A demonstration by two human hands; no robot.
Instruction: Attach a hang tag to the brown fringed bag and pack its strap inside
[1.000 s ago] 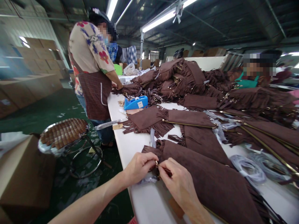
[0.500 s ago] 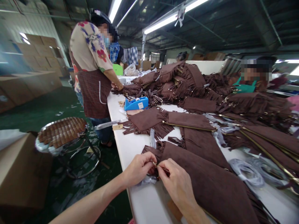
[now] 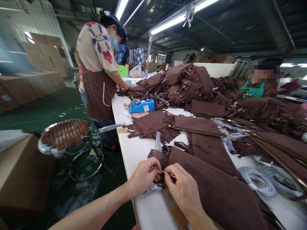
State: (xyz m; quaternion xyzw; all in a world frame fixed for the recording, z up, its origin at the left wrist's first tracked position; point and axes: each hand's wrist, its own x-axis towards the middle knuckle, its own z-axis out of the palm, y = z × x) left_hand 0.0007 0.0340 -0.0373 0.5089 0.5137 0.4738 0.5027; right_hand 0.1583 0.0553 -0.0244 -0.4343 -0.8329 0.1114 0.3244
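Observation:
A dark brown fringed bag (image 3: pixel 211 182) lies across the near part of the white table. At its left end, beside the gathered fringe, my left hand (image 3: pixel 144 177) is closed in a pinch on a small gold-coloured metal clasp (image 3: pixel 159 171). My right hand (image 3: pixel 183 187) meets it from the right, thumb and forefinger pinched right by the clasp; what they hold is too small to make out. Clear plastic wrap (image 3: pixel 154 187) lies under my left fingers. A second brown bag (image 3: pixel 209 153) is just behind.
A blue tape dispenser (image 3: pixel 141 106) stands near the left edge of the white table (image 3: pixel 128 150). Brown fringed bags (image 3: pixel 189 80) are heaped at the back. Coiled plastic-wrapped straps (image 3: pixel 257 182) lie at right. A co-worker (image 3: pixel 98 70) stands beyond a stool (image 3: pixel 64 134).
The view has shifted slightly, so the surroundings sit a little further right. Both hands stay pinched together at the clasp, with only small finger movements.

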